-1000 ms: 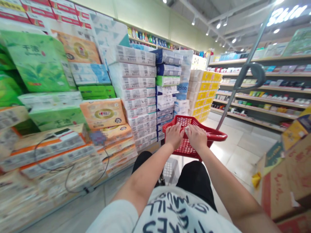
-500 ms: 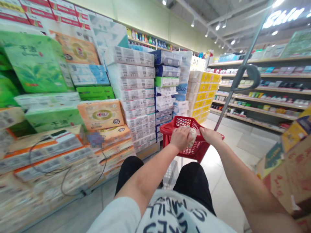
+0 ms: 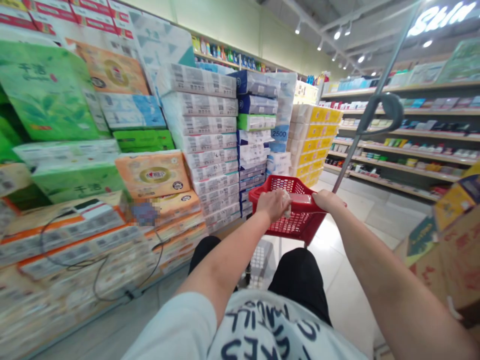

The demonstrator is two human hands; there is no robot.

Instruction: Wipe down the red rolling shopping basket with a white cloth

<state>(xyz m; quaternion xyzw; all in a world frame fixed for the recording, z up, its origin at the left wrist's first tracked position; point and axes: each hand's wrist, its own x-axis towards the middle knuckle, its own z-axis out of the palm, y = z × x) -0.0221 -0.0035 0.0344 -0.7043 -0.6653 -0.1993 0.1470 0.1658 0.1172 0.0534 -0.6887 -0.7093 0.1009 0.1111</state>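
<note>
A red shopping cart [image 3: 292, 225] with a perforated basket stands in front of me. My left hand [image 3: 273, 204] presses a crumpled whitish cloth [image 3: 287, 203] against the left part of its handle [image 3: 301, 199]; the fingers are bent round the cloth. On the right end of the handle, my right hand [image 3: 328, 201] is closed round the bar. A grey pole with a looped bracket [image 3: 392, 114] rises just behind my right hand.
Stacked tissue packs [image 3: 210, 125] line the left side, with a black cable [image 3: 101, 260] hanging over the lower ones. Yellow-sided packs [image 3: 322, 132] stand farther back. Shelves of goods [image 3: 412, 135] run along the right, and cardboard boxes [image 3: 457, 240] stand at the near right.
My left hand and the cloth have moved left along the handle, baring more of its middle. My right hand stays at the right end.
</note>
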